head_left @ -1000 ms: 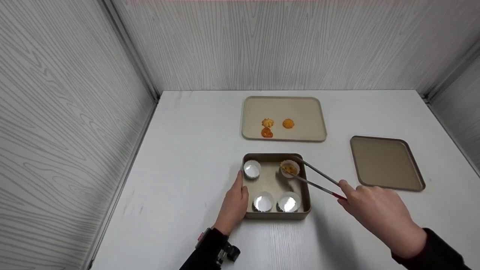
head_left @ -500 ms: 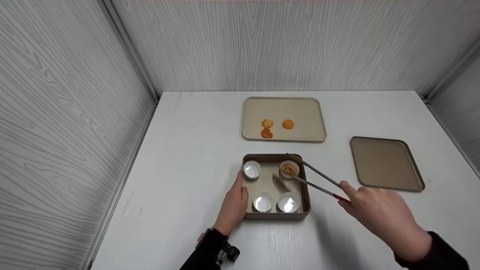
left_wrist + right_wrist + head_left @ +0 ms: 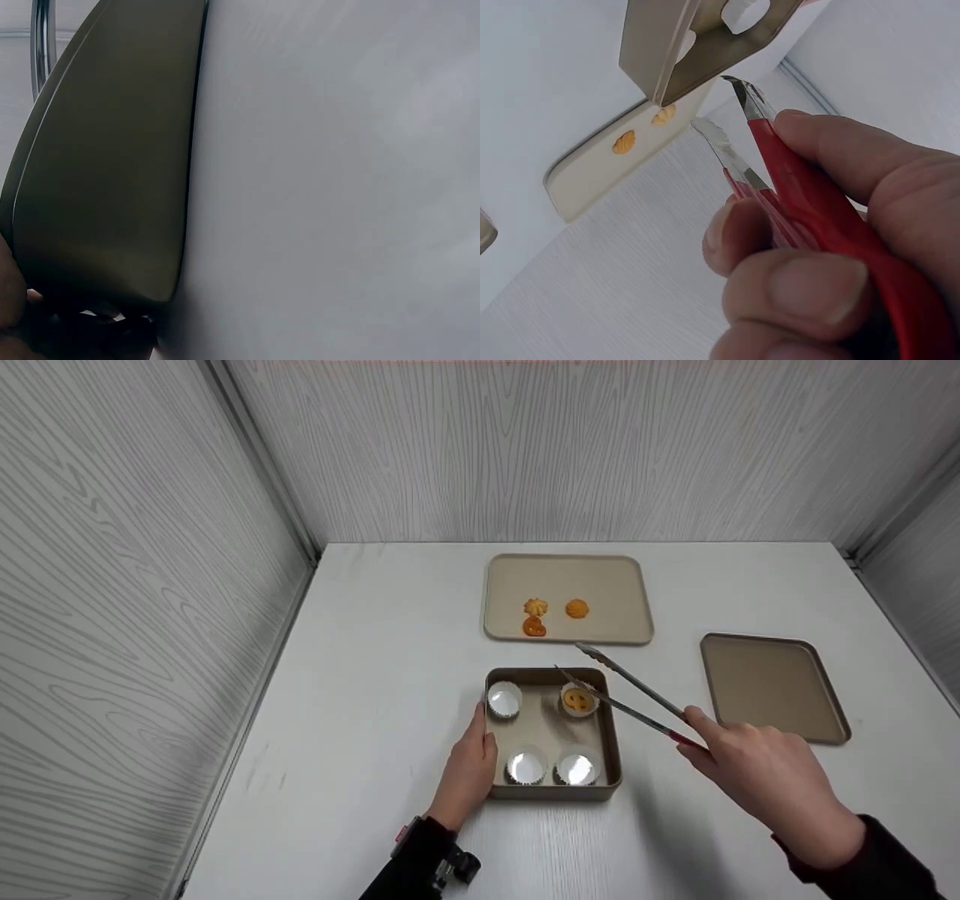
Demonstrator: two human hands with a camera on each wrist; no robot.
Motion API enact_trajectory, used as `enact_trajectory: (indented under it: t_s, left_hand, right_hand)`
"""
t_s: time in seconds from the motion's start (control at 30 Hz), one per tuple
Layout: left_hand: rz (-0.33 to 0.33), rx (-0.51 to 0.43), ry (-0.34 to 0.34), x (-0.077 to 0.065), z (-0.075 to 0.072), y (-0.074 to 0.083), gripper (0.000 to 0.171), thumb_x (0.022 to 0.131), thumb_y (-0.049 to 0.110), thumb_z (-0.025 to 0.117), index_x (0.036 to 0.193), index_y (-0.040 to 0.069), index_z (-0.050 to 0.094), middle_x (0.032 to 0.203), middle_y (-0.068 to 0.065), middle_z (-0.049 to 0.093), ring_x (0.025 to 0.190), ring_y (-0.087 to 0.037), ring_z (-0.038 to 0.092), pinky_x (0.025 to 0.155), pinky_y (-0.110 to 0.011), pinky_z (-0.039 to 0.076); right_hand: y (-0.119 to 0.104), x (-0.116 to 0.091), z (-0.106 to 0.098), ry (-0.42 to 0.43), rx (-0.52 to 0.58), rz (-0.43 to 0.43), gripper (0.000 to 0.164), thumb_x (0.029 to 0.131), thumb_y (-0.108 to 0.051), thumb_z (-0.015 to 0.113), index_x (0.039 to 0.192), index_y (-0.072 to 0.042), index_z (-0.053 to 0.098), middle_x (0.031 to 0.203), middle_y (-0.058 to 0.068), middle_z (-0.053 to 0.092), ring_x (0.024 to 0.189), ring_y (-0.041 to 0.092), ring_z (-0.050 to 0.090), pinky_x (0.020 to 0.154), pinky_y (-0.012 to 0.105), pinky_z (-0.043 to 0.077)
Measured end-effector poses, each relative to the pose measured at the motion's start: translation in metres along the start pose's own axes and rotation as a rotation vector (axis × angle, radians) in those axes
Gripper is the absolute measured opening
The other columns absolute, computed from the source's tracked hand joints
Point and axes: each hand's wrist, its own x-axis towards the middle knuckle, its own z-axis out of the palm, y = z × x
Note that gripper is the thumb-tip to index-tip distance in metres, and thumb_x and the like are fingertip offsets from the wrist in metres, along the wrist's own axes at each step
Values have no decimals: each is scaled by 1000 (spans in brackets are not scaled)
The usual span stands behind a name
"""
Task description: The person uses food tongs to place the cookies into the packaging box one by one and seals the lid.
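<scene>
In the head view my left hand (image 3: pixel 469 761) grips the left wall of a square baking tin (image 3: pixel 547 793), thumb at the rim and fingers along the outside. My right hand (image 3: pixel 765 780) holds metal tongs (image 3: pixel 637 682) by their red handles (image 3: pixel 802 187); the tongs' arms are spread, with nothing between the tips. One arm passes over the tin's back right corner, the other beyond its back rim. Under that arm a round cookie (image 3: pixel 578 701) with holes sits in a white paper cup (image 3: pixel 592 711). The other paper cups (image 3: pixel 505 700) hold nothing.
Behind the tin lies a beige tray (image 3: pixel 607 577) with a flower-shaped cookie (image 3: pixel 535 607), a round ridged cookie (image 3: pixel 577 608) and a brown pretzel-shaped cookie (image 3: pixel 534 626). A darker square tray (image 3: pixel 776 686) lies at the right. Wood-grain panels (image 3: pixel 570 450) border the white table.
The tongs have lifted and moved back, away from the cookie in the back right cup, and the cookie stays there. My left hand and the tin have not moved.
</scene>
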Motion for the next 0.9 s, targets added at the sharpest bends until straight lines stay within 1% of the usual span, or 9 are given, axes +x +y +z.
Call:
enact_trajectory:
  t_s: [0.07,0.17,0.23,0.3,0.33,0.4,0.53,0.7,0.9]
  left_hand:
    - [-1,0,-3,0,0,0,54,108,8,40,158,-9,26,157,-27,39,143,-37,43,118,-48,37]
    - [1,2,-6,0,0,1,54,108,8,39,158,-9,26,157,-27,39,143,-36,43,117,-48,38]
    - [-1,-1,-8,-1,-1,1,54,108,9,39,158,-9,26,157,-27,39,143,-36,42,117,-47,38]
    - [-2,-4,-10,-1,-1,1,54,108,9,39,158,-9,25,157,-26,39,144,-36,42,117,-47,38]
    - [-5,-6,-9,-1,-1,1,54,108,9,39,158,-9,25,157,-26,39,144,-36,42,118,-47,37]
    - [-8,-12,-9,0,-1,2,54,108,9,39,158,-9,25,158,-26,38,144,-35,41,118,-47,37]
    - [-11,-9,-6,0,-1,1,54,108,8,39,158,-8,26,158,-26,39,144,-36,41,118,-48,37]
    - [-10,-5,-4,0,-1,1,54,108,8,40,158,-9,26,158,-26,38,144,-36,41,118,-48,36]
    - [-17,-5,-12,-1,-1,2,55,108,9,40,158,-8,26,157,-26,39,144,-36,42,118,-48,36]
  right_hand:
    - [2,1,2,8,0,2,63,110,-56,23,101,-7,62,49,-8,25,39,11,20,34,27,15]
    - [5,3,4,-8,2,25,61,109,-56,24,100,-8,60,49,-7,26,40,12,22,35,27,15]
    - [8,4,4,-30,10,46,46,108,-50,43,100,-8,59,50,-7,28,40,14,25,35,28,17]
    - [10,5,5,-54,19,75,32,102,-40,63,100,-9,59,49,-6,32,39,16,29,34,29,19]
    - [10,6,6,-66,26,91,29,96,-35,71,101,-9,59,49,-6,34,39,17,31,33,30,20]
    - [12,7,7,-85,38,122,32,84,-23,83,101,-9,60,49,-5,37,39,20,34,33,32,22]
    - [14,11,12,-115,67,182,31,84,-24,83,99,-11,59,50,-6,38,39,21,33,33,33,22]
    - [19,16,20,-116,93,208,28,88,-23,81,93,-10,56,50,-6,36,39,20,31,33,32,20]
    - [27,22,29,-172,137,282,27,91,-24,77,88,-12,53,52,-2,40,40,24,37,34,36,24]
